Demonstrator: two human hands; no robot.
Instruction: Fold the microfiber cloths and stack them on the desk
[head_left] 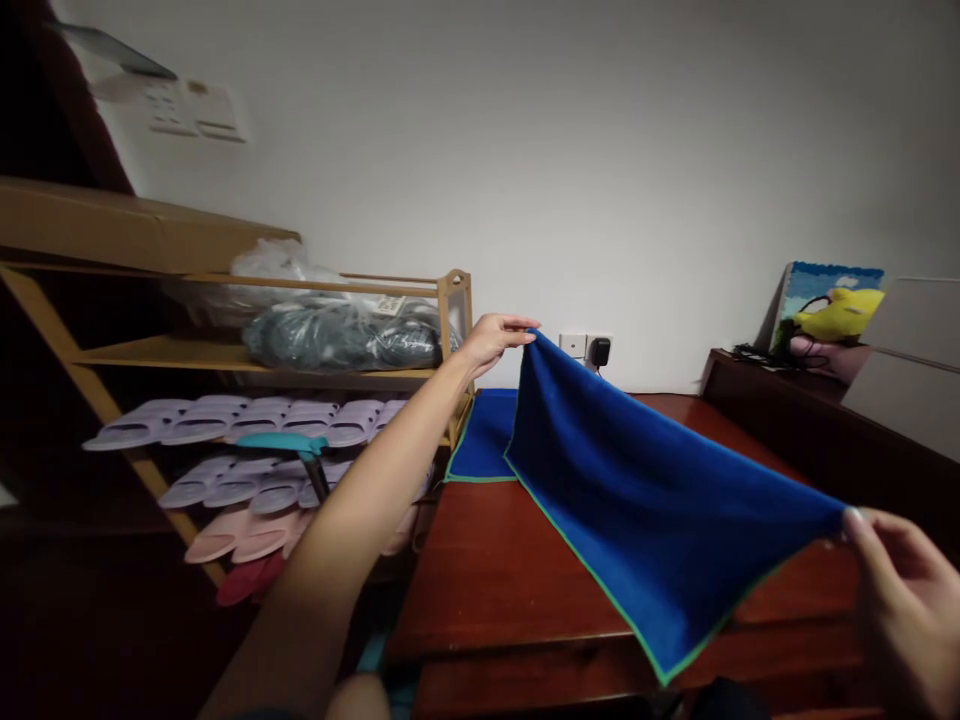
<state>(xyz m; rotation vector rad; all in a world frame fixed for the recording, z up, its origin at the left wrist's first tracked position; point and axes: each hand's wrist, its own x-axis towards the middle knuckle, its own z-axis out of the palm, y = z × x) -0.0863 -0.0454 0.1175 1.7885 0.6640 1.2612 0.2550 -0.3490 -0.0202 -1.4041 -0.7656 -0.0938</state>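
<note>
A blue cloth point(637, 470) with green edging is stretched between my two hands above a reddish-brown wooden table point(480, 570). One corner of it is pinched between the thumb and fingers of my left hand point(495, 338), near the wall. Toward the right edge of the view, my right hand point(904, 580) grips another corner lower down. The cloth sags in the middle, and a free corner dangles over the table's front edge. Behind it, a second blue cloth point(484, 435) lies flat at the table's back left, partly covered by the hanging one.
Left of the table stands a wooden rack point(450, 300) with lilac slippers point(281, 420), a plastic-wrapped bundle point(345, 330) and a cardboard box point(142, 228). A black plug point(600, 351) sits in the wall socket. At right, a yellow plush toy point(838, 315) rests on a dark ledge.
</note>
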